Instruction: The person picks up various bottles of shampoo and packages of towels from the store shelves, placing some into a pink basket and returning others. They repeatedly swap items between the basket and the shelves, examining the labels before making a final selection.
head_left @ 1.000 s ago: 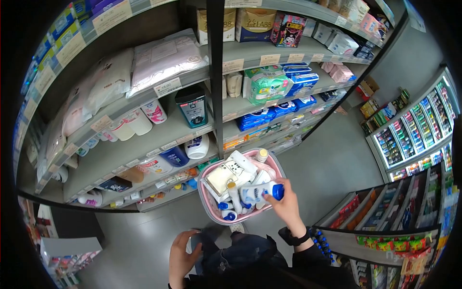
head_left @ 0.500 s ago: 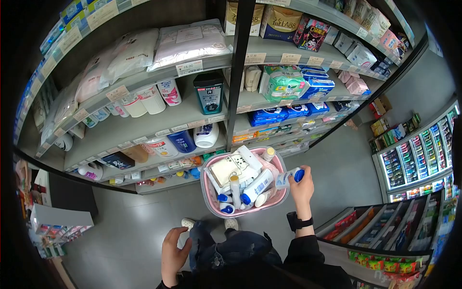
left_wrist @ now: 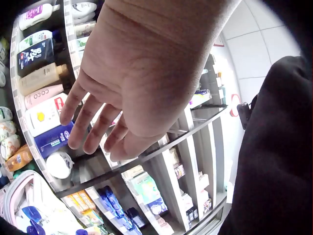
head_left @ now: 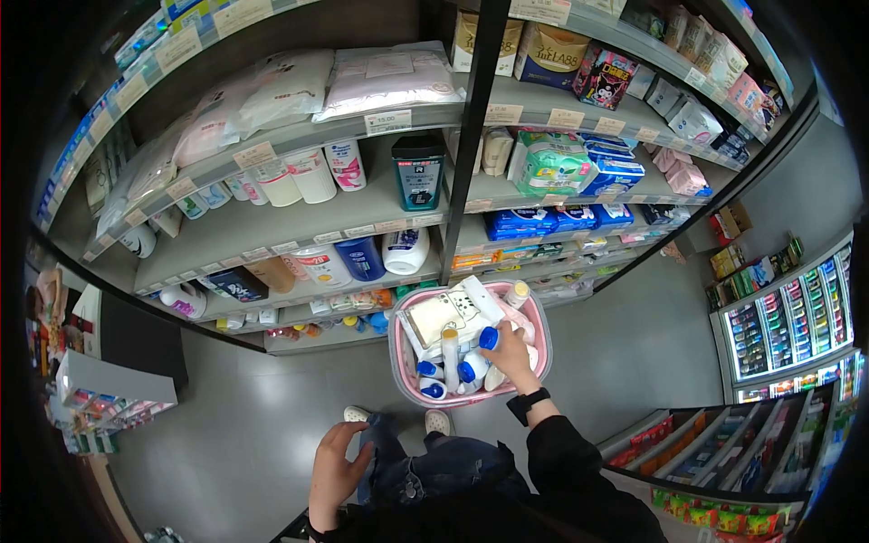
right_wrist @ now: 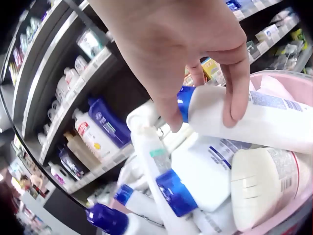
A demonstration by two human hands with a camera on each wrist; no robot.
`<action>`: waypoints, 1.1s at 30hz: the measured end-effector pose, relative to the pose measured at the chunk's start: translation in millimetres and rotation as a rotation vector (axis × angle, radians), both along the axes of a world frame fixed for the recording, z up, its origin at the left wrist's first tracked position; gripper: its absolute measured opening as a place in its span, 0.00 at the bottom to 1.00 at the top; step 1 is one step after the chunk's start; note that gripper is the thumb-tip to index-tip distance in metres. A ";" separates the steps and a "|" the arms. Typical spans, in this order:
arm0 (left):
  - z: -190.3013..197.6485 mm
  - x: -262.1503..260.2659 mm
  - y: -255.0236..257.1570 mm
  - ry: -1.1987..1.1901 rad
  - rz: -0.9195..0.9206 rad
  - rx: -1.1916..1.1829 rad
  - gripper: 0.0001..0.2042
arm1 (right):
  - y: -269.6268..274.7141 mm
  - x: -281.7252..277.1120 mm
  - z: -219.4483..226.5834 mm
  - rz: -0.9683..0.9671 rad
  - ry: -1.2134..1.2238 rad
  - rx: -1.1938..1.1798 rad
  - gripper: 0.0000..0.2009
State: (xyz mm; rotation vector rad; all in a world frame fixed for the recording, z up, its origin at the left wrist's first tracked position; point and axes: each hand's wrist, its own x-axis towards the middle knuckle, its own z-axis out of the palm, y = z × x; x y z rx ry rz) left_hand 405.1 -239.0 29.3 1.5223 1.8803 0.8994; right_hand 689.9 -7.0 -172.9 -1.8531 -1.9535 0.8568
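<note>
A pink-rimmed basket (head_left: 545, 337) full of bottles and packages stands on the floor. Over its right part my right hand (head_left: 512, 358) grips a white bottle by its blue-capped end. In the right wrist view, thumb and fingers of that hand (right_wrist: 181, 54) pinch the white bottle (right_wrist: 264, 117) near the blue cap, and the bottle lies on its side above others. Beneath it is another white bottle (right_wrist: 203, 171) with a blue cap. My left hand (head_left: 335, 475) hangs left of my legs, touching nothing; in the left wrist view the hand (left_wrist: 139, 73) has relaxed fingers.
Shelves (head_left: 308, 226) with bottles, bagged textiles and tissue packs rise behind the basket. A white display stand (head_left: 118, 385) is at the left, a snack rack (head_left: 724, 443) at the lower right. Lit drink coolers (head_left: 787, 317) stand at the far right.
My right hand, gripping the blue-capped bottle, went right to the basket's edge and has come back left over the contents. The white bottle with blue lettering now lies partly covered.
</note>
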 end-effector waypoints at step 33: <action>-9.7 20.6 -40.3 -0.029 0.097 0.041 0.13 | -83.0 12.3 -49.9 0.239 -0.190 -0.064 0.10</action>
